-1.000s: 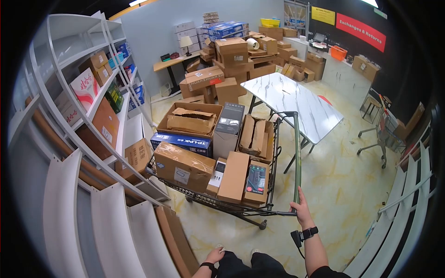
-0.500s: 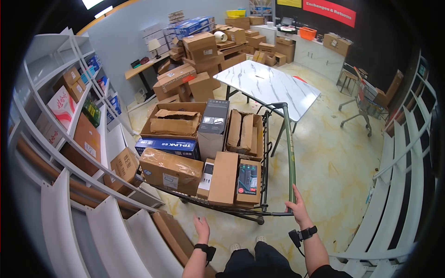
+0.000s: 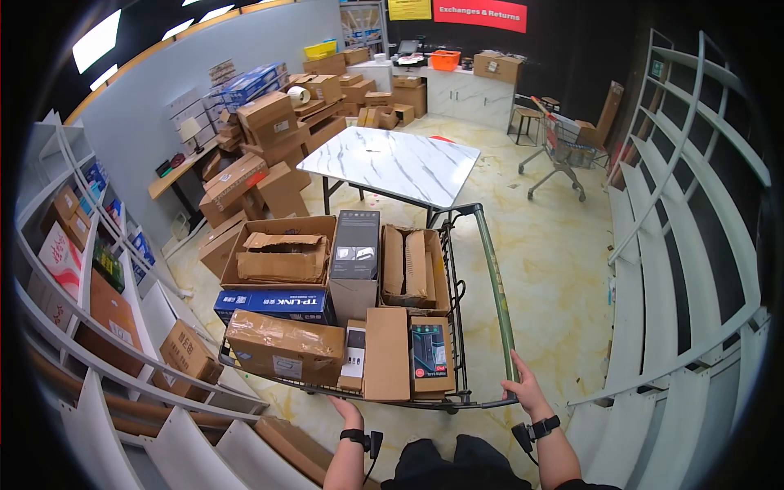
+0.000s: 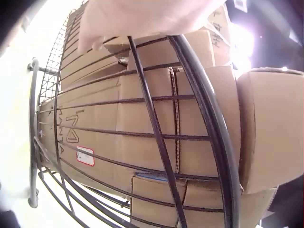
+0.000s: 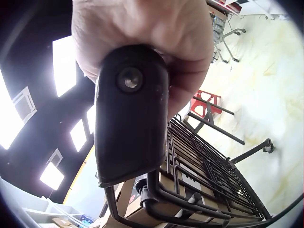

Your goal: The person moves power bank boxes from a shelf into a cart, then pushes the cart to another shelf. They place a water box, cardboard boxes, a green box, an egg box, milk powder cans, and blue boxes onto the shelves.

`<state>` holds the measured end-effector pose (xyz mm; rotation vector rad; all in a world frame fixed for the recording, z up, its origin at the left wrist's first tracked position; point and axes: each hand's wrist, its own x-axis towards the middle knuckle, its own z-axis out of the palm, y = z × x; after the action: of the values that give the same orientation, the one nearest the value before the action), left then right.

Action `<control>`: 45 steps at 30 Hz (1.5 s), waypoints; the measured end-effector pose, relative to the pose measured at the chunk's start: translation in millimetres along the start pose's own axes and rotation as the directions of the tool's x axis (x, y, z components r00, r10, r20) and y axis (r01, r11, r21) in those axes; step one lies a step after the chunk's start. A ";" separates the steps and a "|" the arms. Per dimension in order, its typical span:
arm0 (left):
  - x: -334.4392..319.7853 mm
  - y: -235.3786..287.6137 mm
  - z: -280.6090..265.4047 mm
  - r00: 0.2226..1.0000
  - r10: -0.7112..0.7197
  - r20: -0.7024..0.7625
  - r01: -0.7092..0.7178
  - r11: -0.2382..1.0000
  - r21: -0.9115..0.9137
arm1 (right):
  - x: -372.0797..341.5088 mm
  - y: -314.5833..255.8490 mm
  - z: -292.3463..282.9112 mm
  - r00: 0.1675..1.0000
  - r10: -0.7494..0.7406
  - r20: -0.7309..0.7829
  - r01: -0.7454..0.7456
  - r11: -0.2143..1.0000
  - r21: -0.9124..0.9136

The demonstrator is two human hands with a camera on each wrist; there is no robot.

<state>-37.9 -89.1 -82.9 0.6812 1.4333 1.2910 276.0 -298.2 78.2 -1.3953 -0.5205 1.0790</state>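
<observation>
My right hand (image 3: pixel 531 394) grips the near end of the green cart handle (image 3: pixel 496 298); the right wrist view shows the fingers wrapped round it behind a black end cap (image 5: pixel 130 123). The left hand (image 3: pixel 348 413) is at the near side of the black wire cart (image 3: pixel 454 282), fingers straight. In the left wrist view this hand (image 4: pixel 152 19) overlaps the upper wires of the cart's side. Packed in the cart are a blue TP-LINK box (image 3: pixel 273 305), a tall grey box (image 3: pixel 355 261), a taped carton (image 3: pixel 282 347), a plain brown carton (image 3: pixel 387 351) and opened cartons (image 3: pixel 282 260).
A white marbled table (image 3: pixel 392 163) stands beyond the cart. Stacked cartons (image 3: pixel 269 122) fill the back left. White shelves with goods (image 3: pixel 90 269) line the left, and more white shelves (image 3: pixel 653 237) the right. Another shopping cart (image 3: pixel 559 151) stands at back right.
The left hand has risen from beside the legs to the cart's near side. The head view has turned rightward, with the cart now more squarely in front. The right hand keeps its grip.
</observation>
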 end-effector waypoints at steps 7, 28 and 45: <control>-28.4 -45.0 23.2 0.987 -0.058 -0.148 0.030 0.983 -0.182 | -51.0 11.1 -44.1 0.997 0.005 -0.081 -0.002 1.000 0.027; -168.1 -130.1 62.7 0.961 -0.262 0.093 0.267 0.962 -0.057 | -200.6 36.2 -166.7 0.893 -0.015 -0.449 -0.047 0.991 -0.126; -242.2 -140.5 146.3 0.841 -0.255 0.477 0.237 0.967 0.099 | -262.8 63.8 -218.4 0.730 0.037 -0.683 -0.014 0.999 0.038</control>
<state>200.8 -292.8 -120.3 0.7550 1.0844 0.8150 318.1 -642.6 57.2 -1.6511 0.0654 0.5089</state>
